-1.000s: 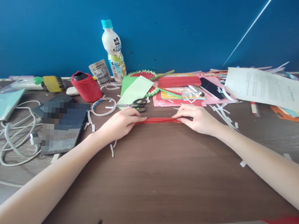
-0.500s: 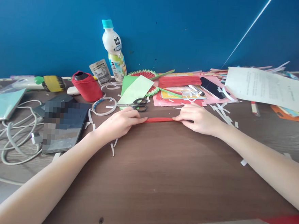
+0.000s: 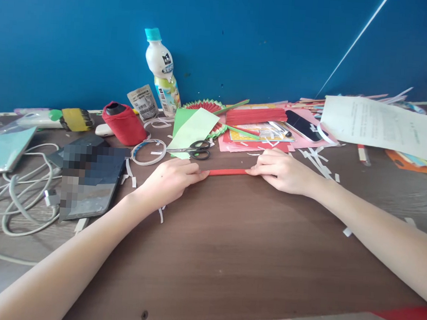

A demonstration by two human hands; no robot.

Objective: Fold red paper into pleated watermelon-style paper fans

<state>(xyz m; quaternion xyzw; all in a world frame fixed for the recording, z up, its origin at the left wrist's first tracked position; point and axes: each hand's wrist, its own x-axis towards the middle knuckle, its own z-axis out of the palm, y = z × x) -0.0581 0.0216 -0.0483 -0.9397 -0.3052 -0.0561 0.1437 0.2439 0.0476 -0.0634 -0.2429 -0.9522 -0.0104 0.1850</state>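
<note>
A narrow folded strip of red paper (image 3: 227, 172) lies level between my two hands, just above or on the brown table. My left hand (image 3: 177, 179) pinches its left end between thumb and fingers. At the right end, my right hand (image 3: 276, 170) has its fingertips closed on the paper. Black-handled scissors (image 3: 199, 150) lie behind my left hand, partly over a light green sheet (image 3: 195, 132). Behind the strip is a stack of red folded paper (image 3: 256, 115) on pink and yellow sheets.
A roll of tape (image 3: 148, 152), a red-wrapped object (image 3: 124, 124) and a bottle (image 3: 164, 73) stand left of centre. A tablet (image 3: 99, 191) and white cables (image 3: 14, 190) are farther left. Paper scraps (image 3: 317, 162), a phone (image 3: 304, 126) and a printed sheet (image 3: 380, 125) lie right.
The red strip now looks flatter and more even between the hands. The fingers of my left hand are drawn closer together, and its back has turned slightly. My right hand has barely moved.
</note>
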